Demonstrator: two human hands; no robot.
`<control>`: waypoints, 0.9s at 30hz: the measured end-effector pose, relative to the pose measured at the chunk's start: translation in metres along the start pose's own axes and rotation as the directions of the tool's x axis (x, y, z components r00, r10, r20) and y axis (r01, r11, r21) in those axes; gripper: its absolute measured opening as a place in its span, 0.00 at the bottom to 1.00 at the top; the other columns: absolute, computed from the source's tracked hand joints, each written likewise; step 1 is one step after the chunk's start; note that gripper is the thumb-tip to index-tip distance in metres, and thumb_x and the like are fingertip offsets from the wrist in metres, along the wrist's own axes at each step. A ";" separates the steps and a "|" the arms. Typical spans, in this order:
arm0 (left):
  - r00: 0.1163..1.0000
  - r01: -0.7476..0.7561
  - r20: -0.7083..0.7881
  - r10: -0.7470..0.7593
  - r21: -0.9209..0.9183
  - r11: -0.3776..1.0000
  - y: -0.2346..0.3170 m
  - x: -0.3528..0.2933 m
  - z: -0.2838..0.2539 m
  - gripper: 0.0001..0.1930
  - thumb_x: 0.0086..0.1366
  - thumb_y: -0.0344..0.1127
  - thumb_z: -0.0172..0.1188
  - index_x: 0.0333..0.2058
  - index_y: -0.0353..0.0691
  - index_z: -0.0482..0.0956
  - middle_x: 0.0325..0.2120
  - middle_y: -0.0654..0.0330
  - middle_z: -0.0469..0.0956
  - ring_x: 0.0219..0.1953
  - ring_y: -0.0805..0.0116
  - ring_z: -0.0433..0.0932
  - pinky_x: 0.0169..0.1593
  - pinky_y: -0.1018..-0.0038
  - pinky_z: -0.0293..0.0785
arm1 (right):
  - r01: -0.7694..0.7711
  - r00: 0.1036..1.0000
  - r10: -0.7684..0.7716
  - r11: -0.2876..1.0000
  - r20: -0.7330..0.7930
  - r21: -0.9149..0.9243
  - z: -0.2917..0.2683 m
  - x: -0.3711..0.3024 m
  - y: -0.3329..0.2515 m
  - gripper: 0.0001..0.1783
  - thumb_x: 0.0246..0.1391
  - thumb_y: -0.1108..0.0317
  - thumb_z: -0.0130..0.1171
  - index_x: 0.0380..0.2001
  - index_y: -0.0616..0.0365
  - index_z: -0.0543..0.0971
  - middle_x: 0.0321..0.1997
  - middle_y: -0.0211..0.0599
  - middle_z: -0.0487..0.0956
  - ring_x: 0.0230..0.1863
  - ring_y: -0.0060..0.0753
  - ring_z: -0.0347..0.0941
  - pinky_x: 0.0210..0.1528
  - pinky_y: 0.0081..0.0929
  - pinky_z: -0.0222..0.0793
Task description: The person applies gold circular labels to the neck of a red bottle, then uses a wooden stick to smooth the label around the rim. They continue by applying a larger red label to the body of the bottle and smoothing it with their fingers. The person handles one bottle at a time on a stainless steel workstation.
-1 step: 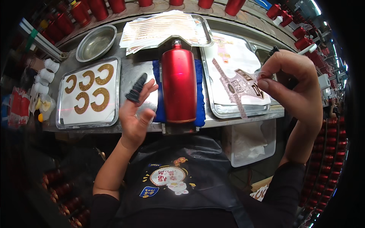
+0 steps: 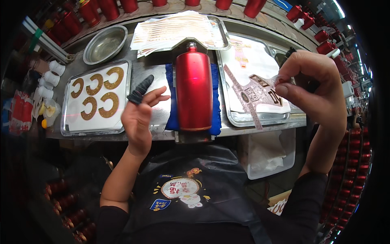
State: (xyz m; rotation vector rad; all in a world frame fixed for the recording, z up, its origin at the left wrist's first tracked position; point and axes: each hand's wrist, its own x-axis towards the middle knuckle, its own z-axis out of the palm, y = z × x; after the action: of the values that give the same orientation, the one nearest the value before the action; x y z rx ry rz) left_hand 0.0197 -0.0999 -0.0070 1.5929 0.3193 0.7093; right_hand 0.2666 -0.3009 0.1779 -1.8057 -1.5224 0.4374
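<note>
your right hand (image 2: 313, 83) pinches a peeled label sticker (image 2: 260, 94) above the right tray (image 2: 260, 120); your left hand (image 2: 140, 116), fingers spread, hovers left of the red bottle (image 2: 194, 87) lying on its blue cloth (image 2: 215, 118). bottle looks bare, so labelling remains.

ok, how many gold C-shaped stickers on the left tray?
5, all on the white sheet in the left tray: three across the top row, two below. None looks hidden.
</note>
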 end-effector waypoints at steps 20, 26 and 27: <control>0.945 0.323 0.005 -0.327 -0.162 0.932 -0.016 0.014 0.014 0.18 0.60 0.26 0.69 0.47 0.32 0.75 0.29 0.63 0.81 0.32 0.78 0.80 0.41 0.78 0.77 | -0.037 0.998 0.037 0.999 -0.045 -0.008 0.097 0.101 0.105 0.12 0.56 0.71 0.67 0.42 0.63 0.81 0.33 0.29 0.81 0.29 0.16 0.70 0.34 0.18 0.67; 0.953 -0.247 -0.008 0.304 0.562 0.789 -0.014 0.012 0.008 0.28 0.62 0.37 0.70 0.58 0.32 0.72 0.53 0.49 0.78 0.51 0.56 0.79 0.56 0.65 0.73 | 0.278 0.951 -0.299 0.938 -0.075 -0.208 0.131 0.013 0.116 0.34 0.55 0.47 0.68 0.65 0.37 0.75 0.43 0.34 0.82 0.37 0.36 0.67 0.38 0.34 0.70; 0.954 -0.294 0.088 0.287 0.464 0.836 -0.016 0.015 0.010 0.32 0.66 0.44 0.65 0.65 0.40 0.69 0.67 0.50 0.65 0.66 0.48 0.66 0.66 0.57 0.61 | 0.318 0.940 -0.335 0.927 -0.059 -0.196 0.136 0.006 0.122 0.36 0.55 0.42 0.65 0.66 0.34 0.74 0.44 0.37 0.82 0.37 0.38 0.66 0.39 0.35 0.70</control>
State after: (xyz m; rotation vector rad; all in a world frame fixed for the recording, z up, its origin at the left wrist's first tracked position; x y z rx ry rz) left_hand 0.0403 -0.0966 -0.0189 2.1453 0.2513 0.8992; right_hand 0.2638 -0.2582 0.0007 -1.6354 -1.8056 0.0515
